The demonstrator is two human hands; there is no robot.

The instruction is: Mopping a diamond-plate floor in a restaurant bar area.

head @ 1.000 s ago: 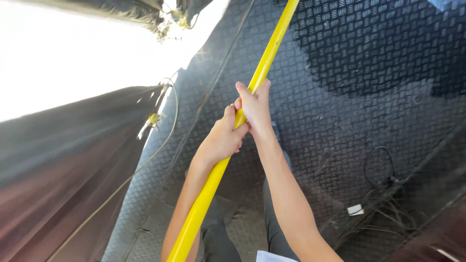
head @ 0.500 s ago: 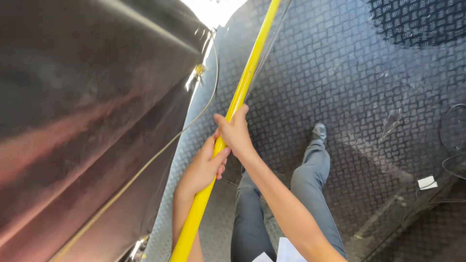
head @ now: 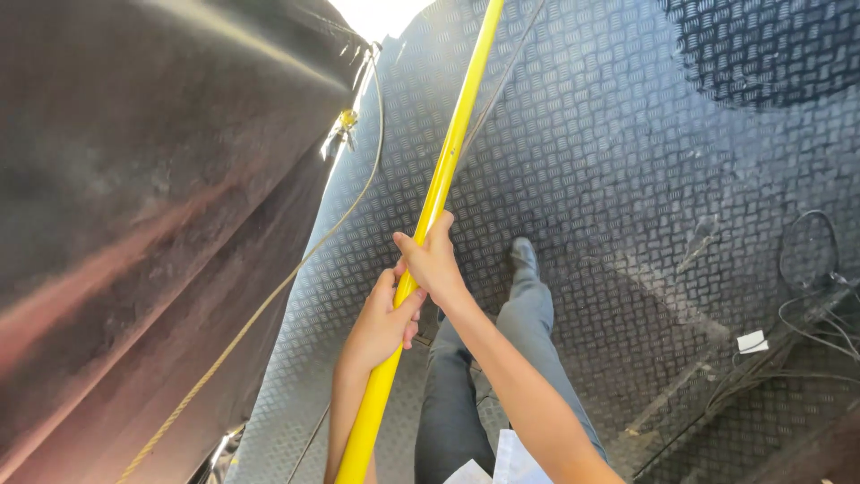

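glossy yellow pole (head: pixel 445 170), ribbed metal floor (head: pixel 627 161)

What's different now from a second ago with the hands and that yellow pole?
The view swung left: the dark tarp now fills the left side, and the bright glare is gone. A grey-trousered leg and shoe came into sight on the checker-plate floor. Unchanged: left hand and right hand both grip the yellow pole, right above left.

— What sort of place is shown?

— A truck bed or industrial platform, outdoors, is suggested by the metal tread-plate floor (head: pixel 627 179). A dark tarpaulin (head: pixel 134 224) with a rope (head: pixel 269 300) is seen left of that floor, loose cables (head: pixel 806 314) at its right edge.
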